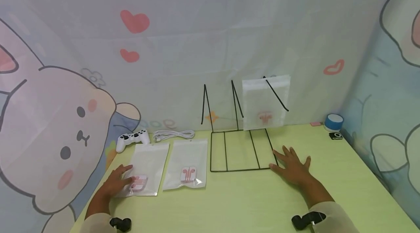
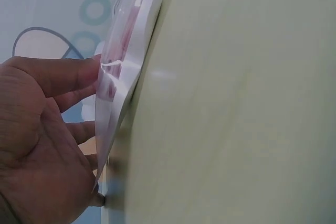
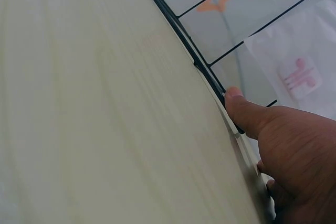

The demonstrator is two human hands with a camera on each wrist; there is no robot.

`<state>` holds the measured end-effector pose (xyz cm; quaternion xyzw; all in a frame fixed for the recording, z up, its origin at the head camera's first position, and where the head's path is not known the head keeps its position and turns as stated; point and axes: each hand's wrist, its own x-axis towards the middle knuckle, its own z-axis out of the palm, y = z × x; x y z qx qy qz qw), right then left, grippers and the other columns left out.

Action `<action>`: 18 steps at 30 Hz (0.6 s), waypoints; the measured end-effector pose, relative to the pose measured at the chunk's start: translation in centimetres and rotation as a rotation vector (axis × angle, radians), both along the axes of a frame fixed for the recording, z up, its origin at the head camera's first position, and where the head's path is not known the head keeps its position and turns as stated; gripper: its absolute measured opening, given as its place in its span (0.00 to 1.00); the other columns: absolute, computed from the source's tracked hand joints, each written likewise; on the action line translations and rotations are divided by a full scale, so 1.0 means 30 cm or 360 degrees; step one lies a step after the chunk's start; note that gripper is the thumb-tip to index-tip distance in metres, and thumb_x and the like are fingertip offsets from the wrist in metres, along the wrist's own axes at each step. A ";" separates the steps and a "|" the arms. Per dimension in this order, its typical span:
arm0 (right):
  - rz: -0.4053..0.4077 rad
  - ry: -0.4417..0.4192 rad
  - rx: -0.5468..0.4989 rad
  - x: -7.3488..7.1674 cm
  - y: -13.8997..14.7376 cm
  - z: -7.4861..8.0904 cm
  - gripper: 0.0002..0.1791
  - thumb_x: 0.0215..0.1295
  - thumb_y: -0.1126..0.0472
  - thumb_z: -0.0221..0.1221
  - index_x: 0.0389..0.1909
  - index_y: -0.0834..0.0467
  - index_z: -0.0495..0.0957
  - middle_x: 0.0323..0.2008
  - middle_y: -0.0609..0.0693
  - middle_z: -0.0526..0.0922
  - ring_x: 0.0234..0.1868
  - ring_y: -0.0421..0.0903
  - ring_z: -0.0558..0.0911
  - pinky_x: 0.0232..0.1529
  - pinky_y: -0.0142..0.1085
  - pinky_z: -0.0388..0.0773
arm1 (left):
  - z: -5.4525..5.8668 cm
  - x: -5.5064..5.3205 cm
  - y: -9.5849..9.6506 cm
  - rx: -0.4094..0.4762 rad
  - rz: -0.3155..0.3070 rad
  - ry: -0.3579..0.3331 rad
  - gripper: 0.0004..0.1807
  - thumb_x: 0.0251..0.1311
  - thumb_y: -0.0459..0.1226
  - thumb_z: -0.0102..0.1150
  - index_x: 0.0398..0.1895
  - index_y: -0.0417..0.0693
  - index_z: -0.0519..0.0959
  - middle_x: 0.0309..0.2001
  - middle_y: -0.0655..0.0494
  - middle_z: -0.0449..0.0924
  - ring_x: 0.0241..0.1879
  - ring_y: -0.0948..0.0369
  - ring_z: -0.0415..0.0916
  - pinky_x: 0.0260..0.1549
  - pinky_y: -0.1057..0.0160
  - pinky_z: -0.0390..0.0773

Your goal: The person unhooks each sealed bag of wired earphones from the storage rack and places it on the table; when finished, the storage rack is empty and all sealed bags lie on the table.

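My left hand (image 1: 114, 183) lies at the left edge of a flat clear-and-white zip bag (image 1: 151, 156), thumb on the pink-and-white earphone pack (image 1: 139, 182) inside. In the left wrist view the thumb touches the bag's plastic front (image 2: 116, 72). Beside it lies a second bag (image 1: 187, 156) with a like pack (image 1: 188, 174). A black wire rack (image 1: 238, 170) stands right of the bags; a third bag (image 1: 262, 98) hangs on its right hook. My right hand (image 1: 293, 167) spreads its fingers at the rack base's right front corner, thumb (image 3: 234, 98) against the wire.
A white game controller (image 1: 132, 139) and a coiled white cable (image 1: 174, 134) lie behind the bags. Far right are a blue-and-white round tub (image 1: 334, 122), a pink block (image 1: 315, 124) and a small black item (image 1: 335, 136). A printed cloth backdrop (image 1: 183, 43) rises behind the table.
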<state>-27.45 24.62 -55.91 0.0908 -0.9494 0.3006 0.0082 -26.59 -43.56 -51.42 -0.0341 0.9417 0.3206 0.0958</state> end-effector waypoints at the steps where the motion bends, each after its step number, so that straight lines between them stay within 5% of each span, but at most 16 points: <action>1: 0.0002 0.0001 0.0001 -0.001 0.001 0.001 0.44 0.78 0.33 0.59 0.85 0.52 0.65 0.87 0.71 0.51 0.87 0.77 0.44 0.67 0.89 0.21 | 0.002 0.001 0.003 -0.0006 0.0001 0.0009 0.40 0.77 0.42 0.63 0.83 0.32 0.60 0.84 0.17 0.34 0.82 0.17 0.27 0.77 0.17 0.37; 9: 0.0000 -0.0002 0.0009 -0.005 0.003 0.000 0.44 0.77 0.33 0.59 0.84 0.52 0.66 0.87 0.70 0.51 0.87 0.77 0.45 0.67 0.89 0.21 | 0.008 -0.009 0.035 -0.0176 -0.0014 0.0085 0.43 0.76 0.47 0.63 0.83 0.33 0.59 0.84 0.18 0.34 0.82 0.17 0.30 0.74 0.13 0.42; 18: -0.0003 -0.0004 0.0008 0.000 -0.003 0.007 0.44 0.78 0.33 0.59 0.84 0.52 0.66 0.87 0.70 0.51 0.87 0.77 0.45 0.67 0.90 0.22 | 0.026 -0.023 0.115 -0.0336 0.0019 0.0090 0.53 0.72 0.59 0.63 0.88 0.43 0.51 0.87 0.24 0.29 0.84 0.20 0.26 0.72 0.11 0.37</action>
